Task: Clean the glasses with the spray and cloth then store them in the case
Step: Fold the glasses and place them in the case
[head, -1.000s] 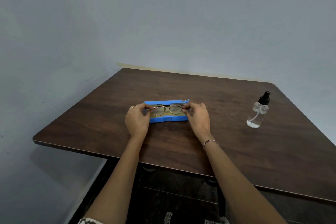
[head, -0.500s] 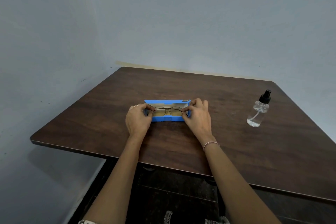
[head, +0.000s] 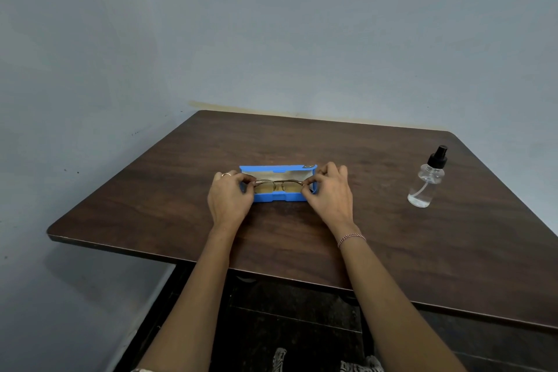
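Observation:
A blue glasses case lies open at the middle of the dark wooden table, its pale lining facing up. Thin metal-framed glasses sit folded in the case's lower half. My left hand pinches the left end of the frame. At the other end, my right hand pinches the frame, its fingers over the case's right corner. A clear spray bottle with a black nozzle stands upright far to the right. No cloth is in view.
The table's front edge runs close to my forearms, with dark floor below. A grey-blue wall rises behind and to the left of the table. A bracelet circles my right wrist.
The glasses have sunk lower into the case, from above its rim to resting inside. Both hands stayed at the frame's ends and dropped slightly with it.

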A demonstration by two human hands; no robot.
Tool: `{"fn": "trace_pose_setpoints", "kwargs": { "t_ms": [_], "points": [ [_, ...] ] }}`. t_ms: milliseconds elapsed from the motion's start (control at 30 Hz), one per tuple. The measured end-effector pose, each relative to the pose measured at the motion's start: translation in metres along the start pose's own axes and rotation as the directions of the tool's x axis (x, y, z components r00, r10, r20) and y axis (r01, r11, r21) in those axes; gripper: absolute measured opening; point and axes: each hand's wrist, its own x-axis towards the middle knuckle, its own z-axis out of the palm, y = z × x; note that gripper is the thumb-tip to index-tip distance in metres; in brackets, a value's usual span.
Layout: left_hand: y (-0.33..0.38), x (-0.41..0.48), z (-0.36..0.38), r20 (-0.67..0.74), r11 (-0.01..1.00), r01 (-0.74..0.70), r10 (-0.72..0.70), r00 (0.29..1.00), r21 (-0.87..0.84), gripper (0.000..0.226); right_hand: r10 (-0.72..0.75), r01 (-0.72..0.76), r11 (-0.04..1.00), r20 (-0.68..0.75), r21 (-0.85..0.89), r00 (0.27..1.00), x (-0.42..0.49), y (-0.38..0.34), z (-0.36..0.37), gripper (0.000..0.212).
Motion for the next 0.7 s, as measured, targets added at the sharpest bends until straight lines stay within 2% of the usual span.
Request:
{"fn": "trace_pose_setpoints", "kwargs": {
  "t_ms": [167, 300, 400, 500, 567, 700],
  "points": [
    [-0.001, 0.000, 0.002, 0.015, 0.999, -0.027, 0.027, 1.000, 0.025, 0.013, -0.002, 0.002, 1.000, 0.024, -0.011, 1.000, -0.001, 0.002, 0.002, 0.016],
    [0.001, -0.003, -0.001, -0.034, 0.999, -0.038, 0.037, 0.999, -0.013, 0.011, 0.022, -0.022, 0.997, -0.003, 0.071, 1.000, 0.000, 0.003, 0.002, 0.015],
    [0.005, -0.009, -0.006, -0.160, 0.996, -0.050, 0.038, 0.986, -0.068, 0.011, 0.074, -0.058, 0.982, -0.085, 0.182, 0.994, 0.000, 0.005, 0.000, 0.016],
    [0.007, -0.012, -0.009, -0.249, 0.990, -0.126, 0.105, 0.963, -0.069, 0.009, 0.092, -0.025, 0.960, -0.229, 0.278, 0.969, -0.002, 0.004, -0.005, 0.015],
    [0.008, -0.012, -0.008, -0.222, 0.981, -0.185, 0.167, 0.961, -0.065, 0.019, 0.061, 0.019, 0.952, -0.250, 0.305, 0.966, -0.003, 0.001, -0.008, 0.022],
    [0.008, -0.010, -0.005, -0.130, 0.956, -0.287, 0.277, 0.952, -0.065, 0.038, -0.124, 0.146, 0.964, -0.109, 0.221, 0.986, -0.004, -0.002, -0.005, 0.047]
  ]
}}
